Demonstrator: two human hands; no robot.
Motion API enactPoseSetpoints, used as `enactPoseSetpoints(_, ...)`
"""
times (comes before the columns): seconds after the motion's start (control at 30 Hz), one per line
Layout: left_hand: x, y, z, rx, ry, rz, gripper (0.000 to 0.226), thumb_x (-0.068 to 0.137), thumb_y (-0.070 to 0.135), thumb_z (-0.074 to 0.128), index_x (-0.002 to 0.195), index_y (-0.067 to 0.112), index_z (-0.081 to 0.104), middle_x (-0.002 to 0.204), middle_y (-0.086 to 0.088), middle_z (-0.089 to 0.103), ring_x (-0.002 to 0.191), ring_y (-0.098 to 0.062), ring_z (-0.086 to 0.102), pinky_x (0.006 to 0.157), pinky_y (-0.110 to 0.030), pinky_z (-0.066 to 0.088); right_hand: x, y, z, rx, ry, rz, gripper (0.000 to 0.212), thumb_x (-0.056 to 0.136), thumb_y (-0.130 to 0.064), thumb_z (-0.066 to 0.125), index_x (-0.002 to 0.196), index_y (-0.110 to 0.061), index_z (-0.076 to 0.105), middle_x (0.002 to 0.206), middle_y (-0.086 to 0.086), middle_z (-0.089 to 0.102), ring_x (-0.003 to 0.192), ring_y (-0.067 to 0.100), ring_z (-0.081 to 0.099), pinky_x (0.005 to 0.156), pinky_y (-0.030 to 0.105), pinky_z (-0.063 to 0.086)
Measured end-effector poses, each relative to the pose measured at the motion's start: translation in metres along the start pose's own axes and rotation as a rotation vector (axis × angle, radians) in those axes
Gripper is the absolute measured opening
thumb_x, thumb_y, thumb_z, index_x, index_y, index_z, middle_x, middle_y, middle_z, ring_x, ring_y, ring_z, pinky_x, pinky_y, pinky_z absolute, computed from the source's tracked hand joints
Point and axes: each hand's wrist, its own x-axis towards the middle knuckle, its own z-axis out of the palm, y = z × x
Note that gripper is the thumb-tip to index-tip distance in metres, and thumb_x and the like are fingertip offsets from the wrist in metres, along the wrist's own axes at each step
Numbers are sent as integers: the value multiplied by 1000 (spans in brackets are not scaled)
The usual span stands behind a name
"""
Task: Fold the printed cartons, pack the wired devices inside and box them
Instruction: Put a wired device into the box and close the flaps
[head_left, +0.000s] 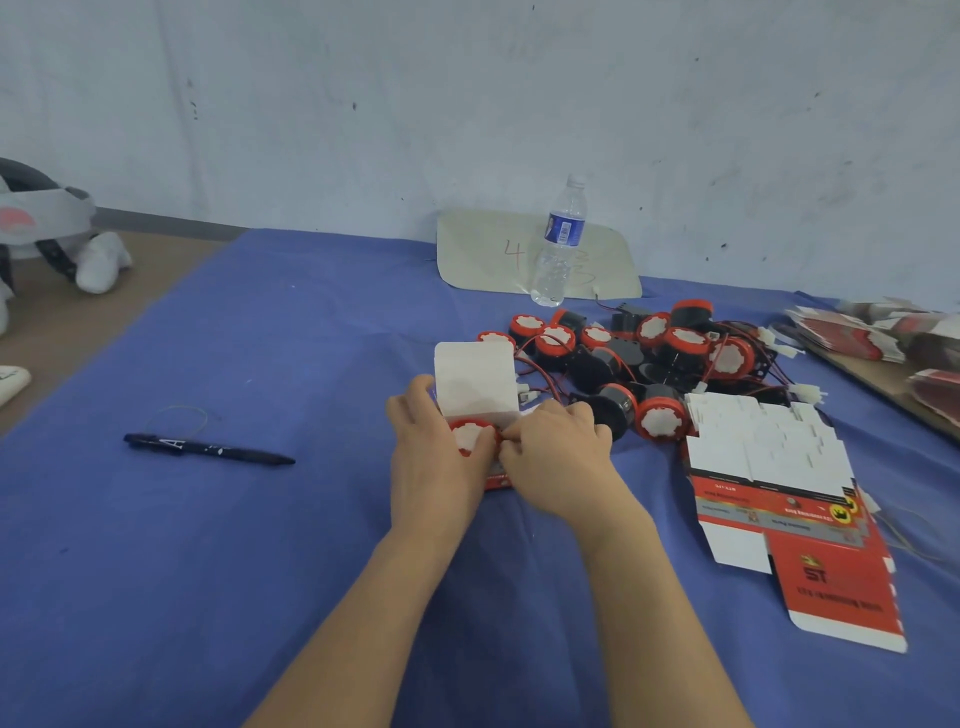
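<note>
A folded red printed carton (474, 384) stands on the blue cloth with its white lid flap raised. A red-and-black wired device (469, 435) sits in its open mouth. My left hand (434, 452) grips the carton's left side. My right hand (556, 452) pinches at the device's right edge, fingers curled. A heap of several more wired devices (644, 364) lies just behind and to the right. A stack of flat printed cartons (779, 483) lies at the right.
A black pen (208, 449) lies on the cloth at the left. A water bottle (558, 244) stands at the back in front of a card. More flat cartons (883, 338) are piled at the far right on a brown board. A white headset (47, 234) sits far left.
</note>
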Motion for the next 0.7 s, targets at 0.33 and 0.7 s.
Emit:
enactPoseSetpoints(0.33,-2,-5,-1,-211,-8,154,18,101,18,40,109,24,54,104,16,58,92,-7,54,70,-12,38,5,-1,13,46,26,-35,36,96,-13,43,125,-27,58,117,1,59,124,22,42,114,56,11)
enactPoseSetpoints(0.7,7,-9,-1,-249,-77,-109,58,91,12,57,142,17,30,136,3,38,111,-26,54,80,-27,45,14,23,16,967,416,144,21,94,-18,55,116,-18,58,98,-11,62,83,2,57,60,6,42)
